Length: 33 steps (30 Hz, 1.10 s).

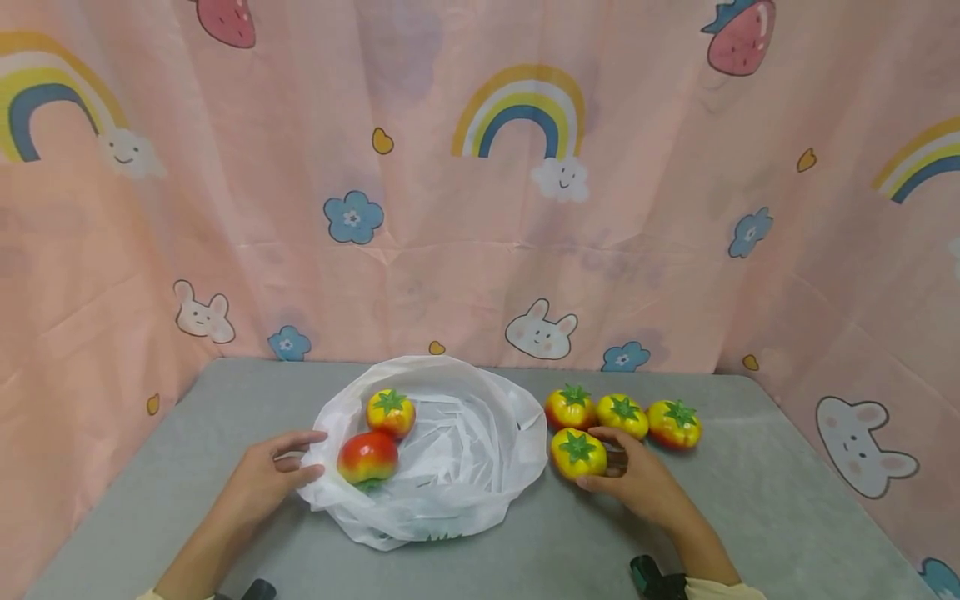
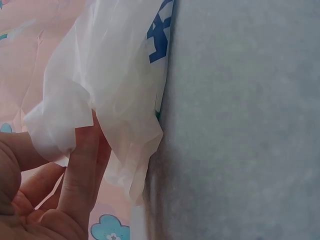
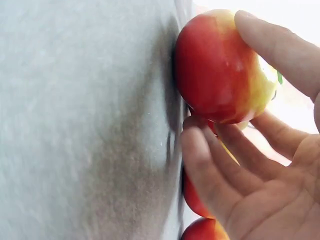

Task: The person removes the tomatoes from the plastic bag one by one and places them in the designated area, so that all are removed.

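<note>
bag [image 1: 465,437] edge pinched in the left hand [image 1: 270,471], right hand [image 1: 639,479] half-curled round a fruit [image 1: 577,454]: grasping step, seemingly; next calls for a firm, clean lift.

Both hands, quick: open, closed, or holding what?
Left hand: pinching the white plastic bag at its edge.
Right hand: holding the nearest red-and-yellow fruit.

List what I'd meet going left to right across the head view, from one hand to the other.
Left hand → bag → front fruit → right hand
</note>
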### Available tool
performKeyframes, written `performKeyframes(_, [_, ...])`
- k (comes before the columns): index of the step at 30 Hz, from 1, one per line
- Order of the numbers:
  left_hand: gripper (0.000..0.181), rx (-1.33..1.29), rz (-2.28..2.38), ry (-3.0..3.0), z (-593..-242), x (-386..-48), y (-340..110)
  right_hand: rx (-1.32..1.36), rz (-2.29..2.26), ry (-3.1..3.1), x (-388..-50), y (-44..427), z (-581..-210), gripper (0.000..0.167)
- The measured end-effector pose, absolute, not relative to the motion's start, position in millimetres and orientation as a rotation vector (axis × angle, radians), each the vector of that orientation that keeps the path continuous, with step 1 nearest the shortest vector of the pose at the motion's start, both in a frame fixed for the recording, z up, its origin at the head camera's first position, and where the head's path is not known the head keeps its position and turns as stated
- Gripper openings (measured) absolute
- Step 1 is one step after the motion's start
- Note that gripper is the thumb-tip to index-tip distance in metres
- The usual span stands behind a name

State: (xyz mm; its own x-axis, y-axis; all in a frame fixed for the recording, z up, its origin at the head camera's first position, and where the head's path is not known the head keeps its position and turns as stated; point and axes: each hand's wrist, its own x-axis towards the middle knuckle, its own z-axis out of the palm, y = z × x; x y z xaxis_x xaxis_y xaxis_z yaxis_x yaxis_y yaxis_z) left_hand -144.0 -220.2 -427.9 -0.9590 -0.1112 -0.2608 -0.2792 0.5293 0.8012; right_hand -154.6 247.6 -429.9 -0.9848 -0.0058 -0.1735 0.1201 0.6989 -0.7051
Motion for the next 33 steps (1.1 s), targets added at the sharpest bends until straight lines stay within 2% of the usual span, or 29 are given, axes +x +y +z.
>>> performKeyframes(22, [0.055, -0.343, 1.388, 2.595, -429.3, -146.5, -218.6, 0.019, -1.158, 2.764, -151.9, 253.3, -424.7, 0.082])
performKeyframes(33, [0.057, -0.332, 1.378, 2.588, -425.9, -145.1, -220.1, -0.002, -1.059, 2.87, -144.7, 235.2, -388.4, 0.082])
